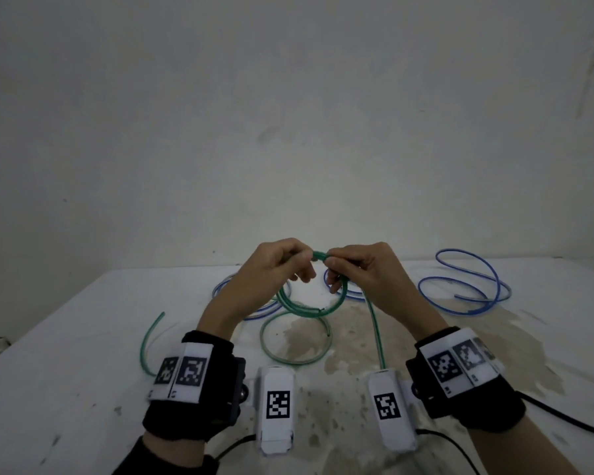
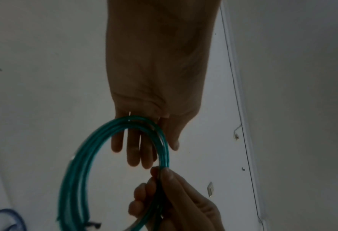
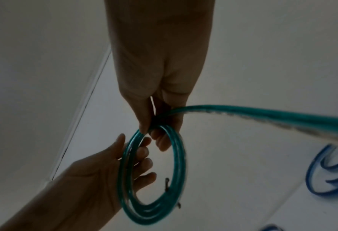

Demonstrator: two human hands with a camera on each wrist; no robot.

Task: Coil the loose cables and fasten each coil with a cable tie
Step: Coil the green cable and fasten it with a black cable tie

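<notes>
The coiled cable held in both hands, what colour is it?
Green; the coiled plastic-coated cable shows best in the right wrist view.

Left hand [image 2: 154,93] and right hand [image 2: 170,198] grip the green cable coil [image 2: 77,164].

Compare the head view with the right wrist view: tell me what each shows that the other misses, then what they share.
Only the head view shows the table edge, the second green loop lying flat, a loose green piece at left, the blue cable at far right whole, and both wrist bands.

Only the right wrist view shows the undersides of the fingers against the coil, and small dark ends sticking out at the coil's lower part.

Both show the left hand and right hand holding the green coil, with a green strand trailing away.
</notes>
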